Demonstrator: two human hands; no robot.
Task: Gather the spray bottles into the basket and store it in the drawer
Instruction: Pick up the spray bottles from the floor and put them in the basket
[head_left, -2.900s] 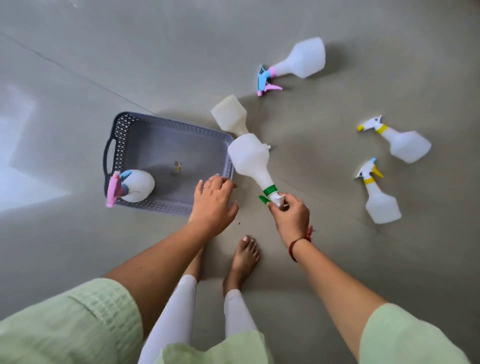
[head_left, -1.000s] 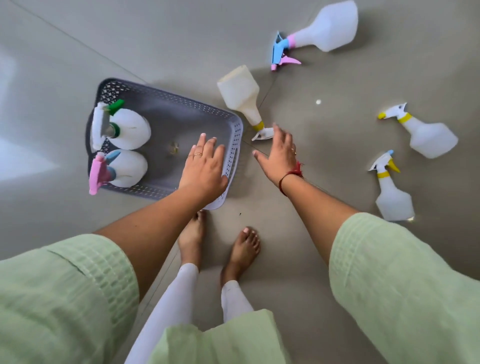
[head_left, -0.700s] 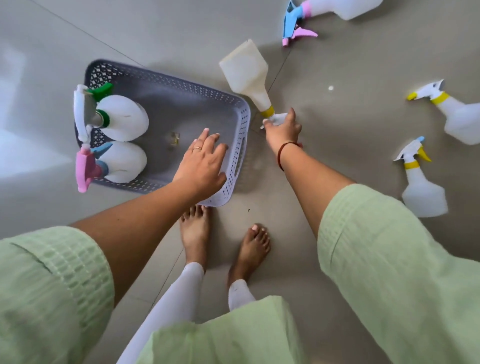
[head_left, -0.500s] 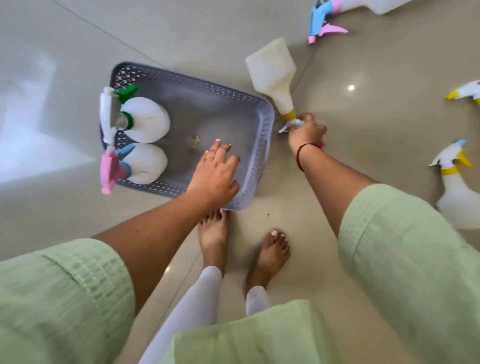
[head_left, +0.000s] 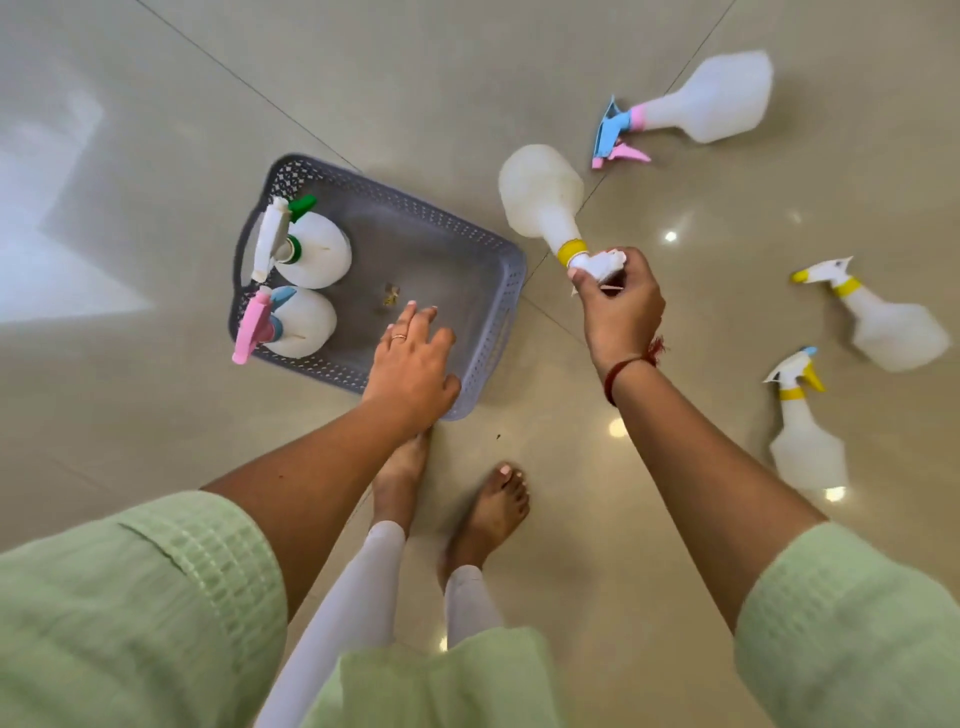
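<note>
The head view looks straight down at a tiled floor (head_left: 156, 415). A grey perforated basket (head_left: 498, 332) sits on it, just ahead of the person's bare feet. Inside the basket, at its left end, two white spray bottles stand side by side: the green-trigger bottle (head_left: 311, 252) farther away and the pink-trigger bottle (head_left: 298, 322) nearer, touching or almost touching each other. The rest of the basket floor is bare apart from a small yellowish speck.

The left hand (head_left: 413, 371) lies over the basket's near right corner, fingers loosely spread and flat, its grip open and holding nothing; whether the palm presses on the rim cannot be told.

The right hand (head_left: 618, 306) is raised to the right of the basket, its grip wrapped around the white spray head of a yellow-collared bottle (head_left: 543, 195). That bottle tilts up and away from the hand, base farthest from the person, over the floor just beside the basket's right end.

Three more bottles lie on the floor well to the right: a blue-and-pink-trigger bottle (head_left: 711, 101) at the far side, a yellow-nozzle bottle (head_left: 893, 325) at the right edge, and a yellow-and-blue-trigger bottle (head_left: 808, 447) nearer the person. Pale green sleeves (head_left: 130, 613) fill the bottom of the view.
</note>
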